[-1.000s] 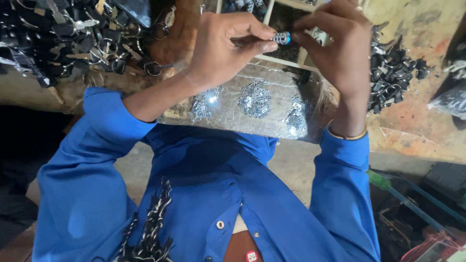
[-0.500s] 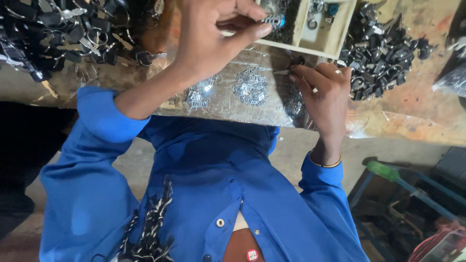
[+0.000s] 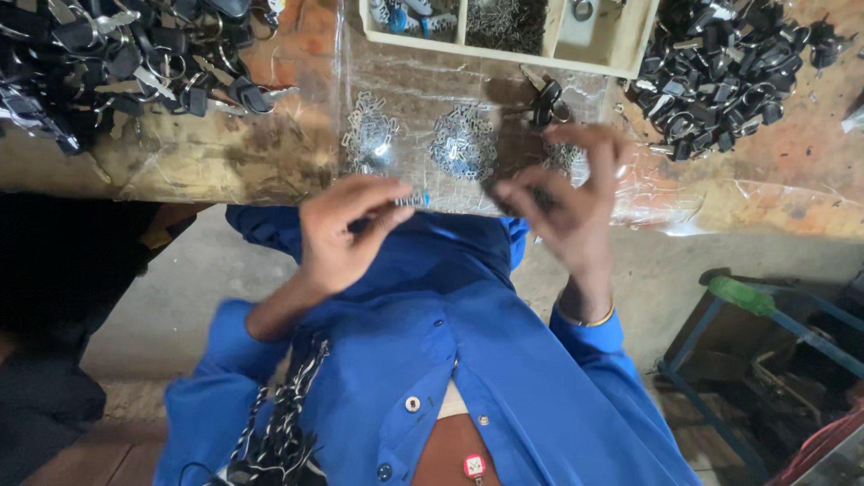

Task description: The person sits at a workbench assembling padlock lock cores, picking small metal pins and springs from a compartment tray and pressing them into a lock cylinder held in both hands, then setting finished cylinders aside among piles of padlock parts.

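Observation:
My left hand (image 3: 346, 229) pinches a small tool with a blue tip (image 3: 416, 198) between thumb and fingers, just off the bench's front edge. My right hand (image 3: 571, 193) is beside it, thumb and forefinger pressed together on something too small and dark to make out. Just beyond both hands, heaps of small shiny metal parts (image 3: 463, 139) lie on a clear plastic sheet (image 3: 405, 94) on the bench. A black key fob (image 3: 544, 101) lies behind the right fingers.
A wooden compartment tray (image 3: 504, 31) with small parts sits at the bench's far side. Piles of black key fobs lie at left (image 3: 117, 54) and right (image 3: 729, 67). A blue metal frame with a green handle (image 3: 742, 297) stands on the floor at right.
Both hands have come back from the tray toward my body, below the bench edge. The left hand still holds the blue-tipped tool, and the right hand has moved up beside it.

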A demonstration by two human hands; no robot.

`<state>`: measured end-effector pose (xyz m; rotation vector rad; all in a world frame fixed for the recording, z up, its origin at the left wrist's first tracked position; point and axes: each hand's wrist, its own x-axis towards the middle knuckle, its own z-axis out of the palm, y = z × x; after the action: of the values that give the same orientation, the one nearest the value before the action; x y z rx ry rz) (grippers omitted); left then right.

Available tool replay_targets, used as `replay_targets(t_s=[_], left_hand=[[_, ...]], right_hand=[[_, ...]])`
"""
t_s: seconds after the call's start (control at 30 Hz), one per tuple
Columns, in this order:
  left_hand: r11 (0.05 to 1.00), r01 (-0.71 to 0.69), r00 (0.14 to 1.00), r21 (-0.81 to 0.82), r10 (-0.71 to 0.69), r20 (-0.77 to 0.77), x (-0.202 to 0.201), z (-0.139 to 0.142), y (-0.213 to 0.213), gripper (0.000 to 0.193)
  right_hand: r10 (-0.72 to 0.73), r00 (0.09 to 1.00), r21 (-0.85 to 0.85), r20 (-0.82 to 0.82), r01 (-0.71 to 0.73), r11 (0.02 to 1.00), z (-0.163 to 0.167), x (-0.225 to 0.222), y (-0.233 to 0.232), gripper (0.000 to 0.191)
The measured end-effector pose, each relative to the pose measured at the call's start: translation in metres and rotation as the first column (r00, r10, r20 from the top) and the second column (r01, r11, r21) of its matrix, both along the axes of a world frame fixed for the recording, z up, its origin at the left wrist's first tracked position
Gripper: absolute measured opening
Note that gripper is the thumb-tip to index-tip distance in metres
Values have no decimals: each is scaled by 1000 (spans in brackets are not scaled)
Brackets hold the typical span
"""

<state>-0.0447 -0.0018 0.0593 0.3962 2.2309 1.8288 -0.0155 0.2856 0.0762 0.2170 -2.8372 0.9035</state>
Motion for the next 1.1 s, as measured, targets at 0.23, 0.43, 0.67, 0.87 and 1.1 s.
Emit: replay_targets(t_s=[0.23,0.43,0.67,0.87,1.1], left_hand=[[989,-126,992,78,126,15,44,-40,9,23],[988,-107,994,108,106,18,47,-52,8,24],[975,-100,994,197,88,67,46,-58,10,25],[978,-129,991,166,130,1,49,-63,10,29],[978,-114,993,177,118,-12,49,-64,4,28]], right_hand=[[44,998,133,46,-50,990,-14,35,-28,38],[57,998,104,15,-58,993,-20,42,-28,29],[26,996,-423,87,14,906,-20,41,-45,17],[14,993,-492,119,46,870,-21,35,-74,20],[-27,991,-440,132,83,894,-22,29,-89,19]])
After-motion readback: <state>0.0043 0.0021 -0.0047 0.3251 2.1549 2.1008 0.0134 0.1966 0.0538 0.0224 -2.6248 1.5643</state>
